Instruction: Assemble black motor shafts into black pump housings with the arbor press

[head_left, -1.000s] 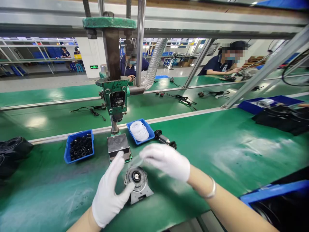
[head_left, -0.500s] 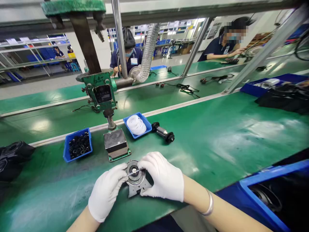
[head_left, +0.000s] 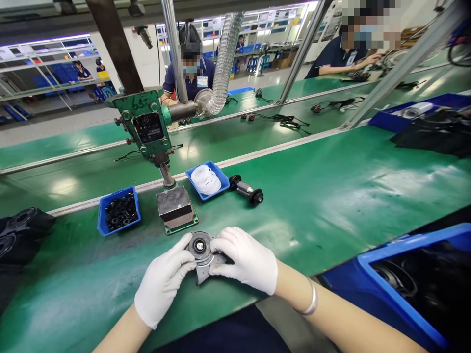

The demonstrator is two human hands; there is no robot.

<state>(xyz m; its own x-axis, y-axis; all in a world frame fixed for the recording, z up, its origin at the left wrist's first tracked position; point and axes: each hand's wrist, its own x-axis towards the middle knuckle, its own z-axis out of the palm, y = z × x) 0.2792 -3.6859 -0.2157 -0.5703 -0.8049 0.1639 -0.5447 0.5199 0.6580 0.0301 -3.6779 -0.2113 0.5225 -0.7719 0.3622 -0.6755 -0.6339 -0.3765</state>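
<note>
Both hands gloved in white. Left hand (head_left: 164, 282) and right hand (head_left: 246, 260) grip a grey metal motor housing (head_left: 201, 251) from either side; the part sits tilted at the near edge of the green conveyor belt (head_left: 331, 196), its round face toward the camera. Left fingers curl against the housing's left rim; right fingers are pressed together over its right flank. Just beyond: the press base block (head_left: 175, 208) under the green press head (head_left: 145, 125). Blue bin of black rings (head_left: 118, 214) to the left, blue bin of white rings (head_left: 206, 180) and a black-ended rotor (head_left: 246, 189) to the right.
</note>
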